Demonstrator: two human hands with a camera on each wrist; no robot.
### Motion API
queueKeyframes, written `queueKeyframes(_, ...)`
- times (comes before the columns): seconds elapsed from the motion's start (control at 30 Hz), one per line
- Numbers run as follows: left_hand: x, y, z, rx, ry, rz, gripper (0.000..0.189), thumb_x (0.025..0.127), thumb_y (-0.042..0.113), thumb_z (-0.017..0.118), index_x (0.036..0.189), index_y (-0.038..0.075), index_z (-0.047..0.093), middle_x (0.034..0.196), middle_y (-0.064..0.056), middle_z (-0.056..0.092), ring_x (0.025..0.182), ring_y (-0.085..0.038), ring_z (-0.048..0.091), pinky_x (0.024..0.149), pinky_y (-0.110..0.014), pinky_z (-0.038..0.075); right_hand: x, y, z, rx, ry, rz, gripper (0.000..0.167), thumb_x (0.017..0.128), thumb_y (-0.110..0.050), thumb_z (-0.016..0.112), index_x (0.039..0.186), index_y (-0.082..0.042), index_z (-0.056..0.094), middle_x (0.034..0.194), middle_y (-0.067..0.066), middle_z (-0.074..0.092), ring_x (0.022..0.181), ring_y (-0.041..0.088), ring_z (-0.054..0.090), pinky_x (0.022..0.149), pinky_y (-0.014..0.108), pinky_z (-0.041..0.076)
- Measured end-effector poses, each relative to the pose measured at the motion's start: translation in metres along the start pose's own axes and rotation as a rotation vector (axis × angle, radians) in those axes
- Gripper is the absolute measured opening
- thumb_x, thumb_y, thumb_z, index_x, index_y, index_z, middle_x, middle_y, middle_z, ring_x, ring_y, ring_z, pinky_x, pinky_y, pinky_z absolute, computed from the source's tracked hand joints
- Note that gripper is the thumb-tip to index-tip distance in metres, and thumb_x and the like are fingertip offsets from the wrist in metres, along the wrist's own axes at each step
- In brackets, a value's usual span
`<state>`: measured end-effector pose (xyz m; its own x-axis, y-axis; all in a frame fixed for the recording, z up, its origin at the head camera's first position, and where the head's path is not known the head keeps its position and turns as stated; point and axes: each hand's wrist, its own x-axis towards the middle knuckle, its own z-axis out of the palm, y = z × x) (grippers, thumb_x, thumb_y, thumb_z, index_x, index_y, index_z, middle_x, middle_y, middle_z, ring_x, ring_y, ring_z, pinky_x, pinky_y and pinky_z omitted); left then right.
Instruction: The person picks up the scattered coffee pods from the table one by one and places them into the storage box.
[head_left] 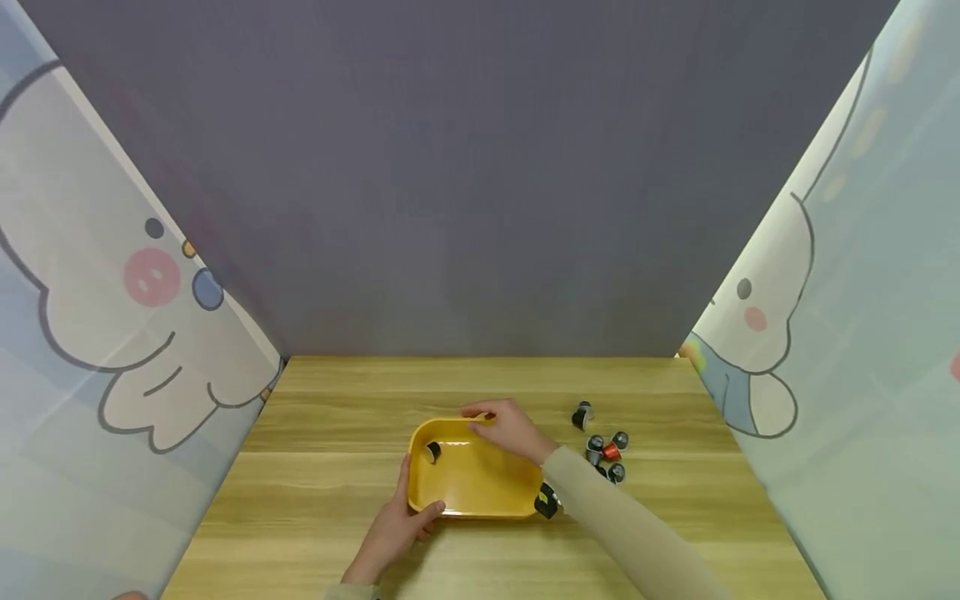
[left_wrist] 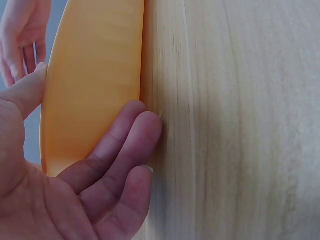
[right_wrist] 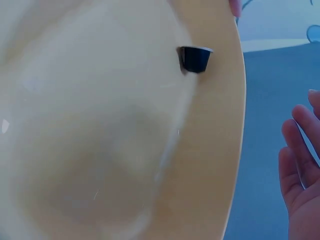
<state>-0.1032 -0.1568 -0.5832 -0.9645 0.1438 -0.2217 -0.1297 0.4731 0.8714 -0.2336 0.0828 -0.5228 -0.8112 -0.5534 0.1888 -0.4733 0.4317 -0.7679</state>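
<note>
My left hand (head_left: 400,522) grips the near left corner of a yellow tray (head_left: 480,512), its thumb on the rim and fingers against the outer wall. In the left wrist view, the fingers of that left hand (left_wrist: 115,170) curl along the tray's side (left_wrist: 95,85). My right hand (head_left: 512,428) is at the tray's far rim, thumb and fingers apart. Seen in the right wrist view, the right hand (right_wrist: 305,175) has loosely extended fingers and nothing in them. One small black coffee capsule (right_wrist: 195,59) lies inside the tray, toward its left end in the head view.
Right of the tray lie several capsules on the wooden table (head_left: 330,517): black (head_left: 581,418), grey (head_left: 595,450) and red (head_left: 612,452). A black object with a yellow-green mark (head_left: 546,501) is by the tray's near right corner. A dark panel (head_left: 480,183) stands behind.
</note>
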Motion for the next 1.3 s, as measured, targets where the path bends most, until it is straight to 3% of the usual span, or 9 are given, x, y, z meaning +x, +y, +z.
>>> queueKeyframes(0.3, -0.004, -0.001, 0.003, 0.002, 0.008, 0.015, 0.105, 0.094, 0.041, 0.068, 0.160, 0.017, -0.010, 0.071, -0.004, 0.065, 0.061, -0.019, 0.064, 0.057, -0.034, 0.051, -0.051, 0.019, -0.034, 0.030, 0.097, 0.022, 0.028, 0.097, -0.015, 0.068, 0.124, -0.011, 0.070, 0.121, 0.004, 0.069, 0.108, 0.023, 0.064, 0.092, 0.047, 0.050)
queueKeyframes(0.57, -0.004, -0.001, 0.002, -0.011, -0.002, 0.012, 0.105, 0.095, 0.041, 0.068, 0.160, 0.016, -0.011, 0.071, -0.005, 0.065, 0.061, -0.020, 0.064, 0.057, -0.033, 0.051, -0.100, 0.047, -0.053, -0.068, 0.225, 0.050, 0.028, 0.095, -0.015, 0.071, 0.122, -0.012, 0.071, 0.116, -0.002, 0.071, 0.105, 0.018, 0.066, 0.085, 0.039, 0.054)
queueKeyframes(0.7, -0.003, -0.001, 0.002, -0.016, 0.000, 0.009, 0.105, 0.095, 0.041, 0.068, 0.160, 0.017, -0.011, 0.071, -0.006, 0.065, 0.061, -0.020, 0.064, 0.057, -0.033, 0.051, -0.121, 0.057, -0.060, -0.087, 0.303, 0.057, 0.029, 0.091, -0.008, 0.074, 0.119, -0.013, 0.072, 0.113, -0.001, 0.072, 0.102, 0.020, 0.066, 0.083, 0.043, 0.054)
queueKeyframes(0.8, -0.003, -0.001, 0.002, -0.016, 0.002, 0.009, 0.105, 0.095, 0.041, 0.068, 0.160, 0.017, -0.011, 0.071, -0.005, 0.065, 0.061, -0.020, 0.064, 0.057, -0.033, 0.051, -0.135, 0.064, -0.064, -0.079, 0.358, 0.091, 0.030, 0.089, -0.004, 0.074, 0.118, -0.012, 0.073, 0.111, 0.002, 0.072, 0.096, 0.021, 0.067, 0.079, 0.040, 0.055)
queueKeyframes(0.93, -0.002, -0.002, 0.004, -0.017, 0.001, 0.017, 0.104, 0.095, 0.041, 0.068, 0.160, 0.017, -0.010, 0.072, -0.005, 0.066, 0.061, -0.020, 0.064, 0.056, -0.033, 0.051, -0.154, 0.071, -0.071, -0.047, 0.421, 0.157, 0.030, 0.088, -0.001, 0.074, 0.117, -0.012, 0.074, 0.110, 0.005, 0.072, 0.084, 0.014, 0.065, 0.069, 0.028, 0.054)
queueKeyframes(1.03, -0.002, -0.003, 0.006, -0.020, 0.000, 0.030, 0.104, 0.095, 0.039, 0.068, 0.160, 0.018, -0.011, 0.073, -0.005, 0.065, 0.061, -0.019, 0.064, 0.056, -0.032, 0.052, -0.166, 0.076, -0.076, -0.054, 0.465, 0.173, 0.027, 0.088, -0.001, 0.074, 0.115, -0.007, 0.074, 0.106, 0.009, 0.072, 0.080, 0.010, 0.064, 0.066, 0.026, 0.052)
queueKeyframes(1.3, 0.000, -0.003, 0.006, -0.017, -0.004, 0.030, 0.104, 0.095, 0.041, 0.068, 0.160, 0.021, -0.011, 0.075, -0.004, 0.065, 0.061, -0.018, 0.064, 0.056, -0.031, 0.053, -0.187, 0.090, -0.079, -0.138, 0.551, 0.224, 0.027, 0.085, 0.004, 0.076, 0.111, 0.001, 0.074, 0.107, 0.014, 0.071, 0.092, 0.029, 0.067, 0.073, 0.028, 0.056)
